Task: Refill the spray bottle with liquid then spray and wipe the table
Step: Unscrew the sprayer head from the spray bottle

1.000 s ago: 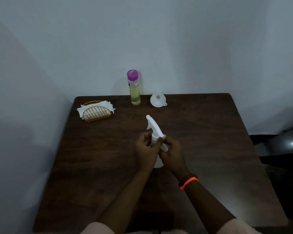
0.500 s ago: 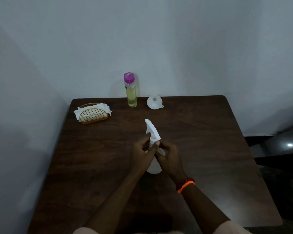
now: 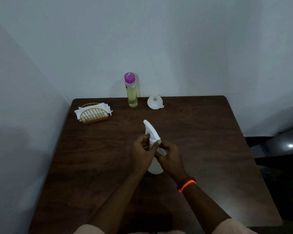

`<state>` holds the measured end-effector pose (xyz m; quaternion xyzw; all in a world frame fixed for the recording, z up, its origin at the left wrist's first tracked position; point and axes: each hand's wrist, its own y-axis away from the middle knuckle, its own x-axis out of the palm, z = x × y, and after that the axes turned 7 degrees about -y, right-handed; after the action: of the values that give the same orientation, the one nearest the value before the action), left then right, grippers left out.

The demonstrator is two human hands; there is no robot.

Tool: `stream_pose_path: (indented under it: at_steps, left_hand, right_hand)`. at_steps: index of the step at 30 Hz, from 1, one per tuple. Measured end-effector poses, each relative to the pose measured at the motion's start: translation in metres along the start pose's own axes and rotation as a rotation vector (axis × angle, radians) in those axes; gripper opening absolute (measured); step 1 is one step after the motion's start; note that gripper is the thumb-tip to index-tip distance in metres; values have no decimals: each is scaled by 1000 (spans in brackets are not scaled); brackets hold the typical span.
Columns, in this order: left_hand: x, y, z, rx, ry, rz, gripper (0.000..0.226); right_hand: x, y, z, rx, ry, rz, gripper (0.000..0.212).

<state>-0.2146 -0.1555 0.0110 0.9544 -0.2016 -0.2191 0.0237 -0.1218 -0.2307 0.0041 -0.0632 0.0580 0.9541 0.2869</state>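
A white spray bottle [image 3: 155, 168] stands on the dark wooden table [image 3: 201, 149] near its middle. My left hand [image 3: 143, 153] grips the neck under the white trigger head [image 3: 150, 130], thumb across the collar. My right hand [image 3: 170, 157] holds the bottle's body from the right; most of the body is hidden behind both hands. At the table's far edge stand a clear bottle of pale yellow liquid with a purple cap [image 3: 131, 92] and, to its right, a white funnel [image 3: 154, 102] lying mouth up.
A gold wire holder with white napkins [image 3: 94, 113] sits at the far left corner. Grey walls close in behind and to the left. The table's right edge drops to a dark floor with a bright reflection [image 3: 291, 146].
The view has shifted slightly, so the hands and bottle sit a bit lower in frame. Both hands keep their hold on the spray bottle; my left fingers have shifted a little around the collar.
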Motion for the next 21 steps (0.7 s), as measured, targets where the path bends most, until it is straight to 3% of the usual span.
stream_pose_path:
  at_steps: [4,7,9,13,16,21]
  left_hand:
    - [5,3,-7,-80,57,-32,43]
    - [2,0,-3,15,3,76,18]
    - [1,-3,1,36,-12,84,16]
    - [8,-4,-7,-91,-8,-43,43]
    - [12,-7,-9,-122,9,-10,52]
    - [6,-10,-13,-42,-72,48,29]
  right_hand:
    - [3,1,0,2,-14,0,20]
    - [0,-2,-2,8,-14,-13,14]
    - [-3,-4,-3,24,-2,-8,15]
    - [-1,-4,-3,43,10,5,24]
    - [-1,-4,-6,26,9,3,26]
    - [-6,-11,-4,27,47,-3,29]
